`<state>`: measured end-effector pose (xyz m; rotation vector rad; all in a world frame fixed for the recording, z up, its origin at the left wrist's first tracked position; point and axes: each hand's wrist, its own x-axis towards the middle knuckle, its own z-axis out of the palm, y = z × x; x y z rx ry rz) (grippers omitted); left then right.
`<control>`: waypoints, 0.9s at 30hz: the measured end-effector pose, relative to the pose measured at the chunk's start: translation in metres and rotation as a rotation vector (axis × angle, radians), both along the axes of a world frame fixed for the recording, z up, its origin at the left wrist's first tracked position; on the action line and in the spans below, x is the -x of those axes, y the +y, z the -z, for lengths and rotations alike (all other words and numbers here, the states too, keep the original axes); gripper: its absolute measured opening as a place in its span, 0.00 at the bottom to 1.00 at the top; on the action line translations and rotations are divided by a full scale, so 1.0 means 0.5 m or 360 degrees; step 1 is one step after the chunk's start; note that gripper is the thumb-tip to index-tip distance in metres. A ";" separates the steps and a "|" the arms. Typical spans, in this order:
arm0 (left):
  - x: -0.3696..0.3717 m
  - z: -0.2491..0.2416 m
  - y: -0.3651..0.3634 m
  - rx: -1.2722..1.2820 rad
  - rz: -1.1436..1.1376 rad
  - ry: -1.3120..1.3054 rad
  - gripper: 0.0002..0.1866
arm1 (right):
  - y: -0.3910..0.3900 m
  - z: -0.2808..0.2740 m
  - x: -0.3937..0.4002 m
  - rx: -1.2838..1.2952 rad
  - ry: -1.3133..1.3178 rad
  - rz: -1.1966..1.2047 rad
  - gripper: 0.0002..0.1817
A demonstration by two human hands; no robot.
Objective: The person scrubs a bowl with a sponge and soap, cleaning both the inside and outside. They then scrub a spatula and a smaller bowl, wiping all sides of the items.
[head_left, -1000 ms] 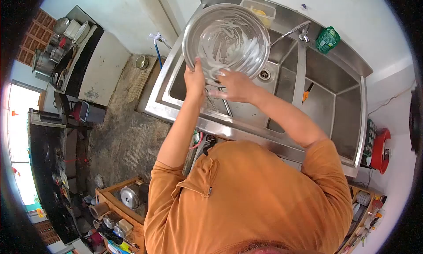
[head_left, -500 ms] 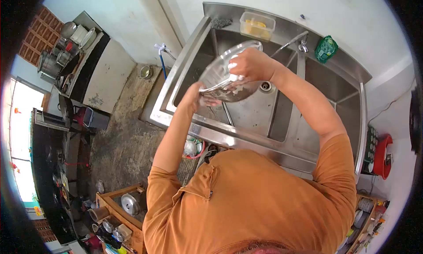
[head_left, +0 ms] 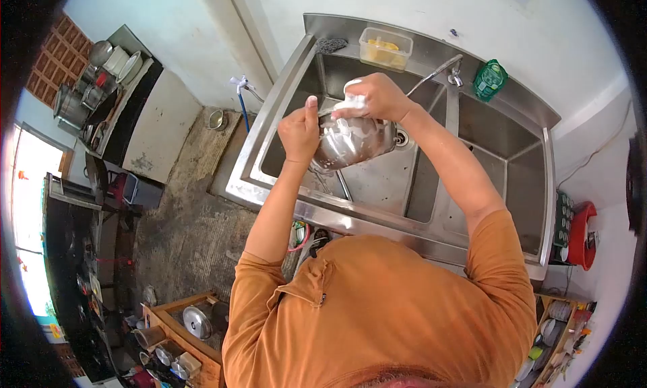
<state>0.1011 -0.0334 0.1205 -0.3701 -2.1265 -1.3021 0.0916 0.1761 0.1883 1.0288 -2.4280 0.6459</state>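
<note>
A shiny metal bowl (head_left: 356, 144) streaked with white suds is held up over the left basin of the steel sink (head_left: 424, 216), its outer side turned towards me. My left hand (head_left: 300, 132) grips the bowl's left edge, thumb pointing up and fingers partly hidden. At the bowl's upper edge, my right hand (head_left: 383, 100) is closed around something covered in white foam (head_left: 353, 102); the foam hides what it is. Below the bowl, a thin metal rod-like piece (head_left: 344, 184) lies in the basin, near the drain (head_left: 401, 138).
Along the sink's back ledge are a grey scouring pad (head_left: 331, 45), a clear plastic tub (head_left: 385, 50) with yellow pieces, a tap (head_left: 456, 75) and a green pouch (head_left: 490, 80). A second basin (head_left: 502, 149) lies right. A red basin (head_left: 582, 236) stands beyond it.
The bowl has turned so that its soapy outer side faces me. My left hand has shifted upward with its thumb raised, and my right hand has moved slightly left.
</note>
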 end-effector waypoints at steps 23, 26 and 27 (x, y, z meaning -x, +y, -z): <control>0.033 0.077 -0.023 -0.2313 0.0369 -0.1279 0.42 | -0.010 0.210 -0.032 0.2816 -0.1388 0.0184 0.32; 0.017 0.085 -0.033 -0.2178 0.0872 -0.1312 0.38 | 0.018 0.195 -0.023 0.2878 -0.1519 0.0284 0.31; 0.024 0.084 -0.051 -0.2145 0.0954 -0.1349 0.36 | 0.018 0.183 -0.028 0.2895 -0.1561 0.0286 0.31</control>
